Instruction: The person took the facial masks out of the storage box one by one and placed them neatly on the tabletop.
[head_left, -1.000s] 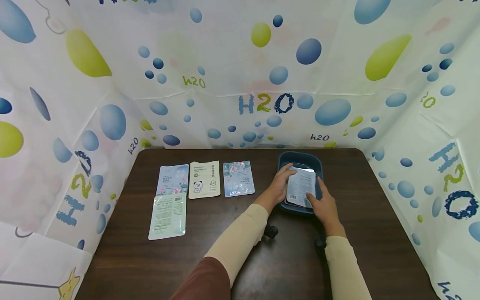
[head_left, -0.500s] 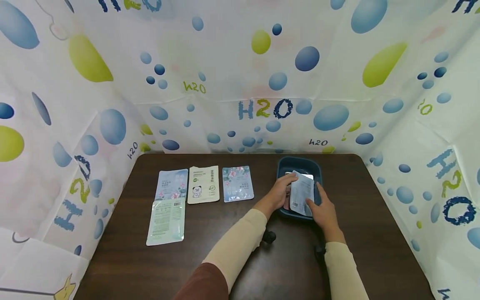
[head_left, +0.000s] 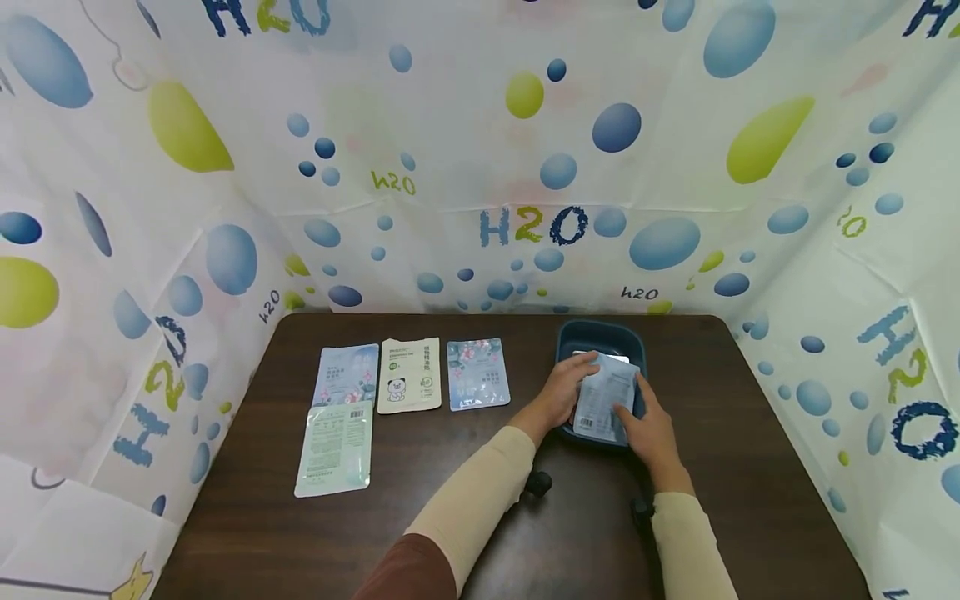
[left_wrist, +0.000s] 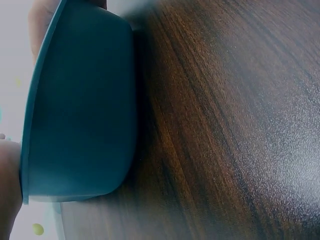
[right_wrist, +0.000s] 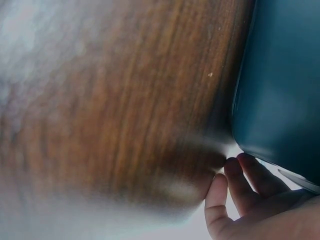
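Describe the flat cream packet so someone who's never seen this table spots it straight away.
On the dark brown wooden table, find the flat rectangular packets left of the deep blue plastic tub. In their far row, the flat cream packet lies between two pale blue floral packets; of these, it alone shows a cartoon bear.

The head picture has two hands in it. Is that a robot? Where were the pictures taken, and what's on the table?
No robot: those are a person's left hand and right hand. That picture comes from a camera on their head, looking forward and down. The others come from one camera on each wrist, so the tub looks big and close. On the table lie four packets, with the tub to their right. Both hands touch another packet at the tub; whether they pinch it is hidden.
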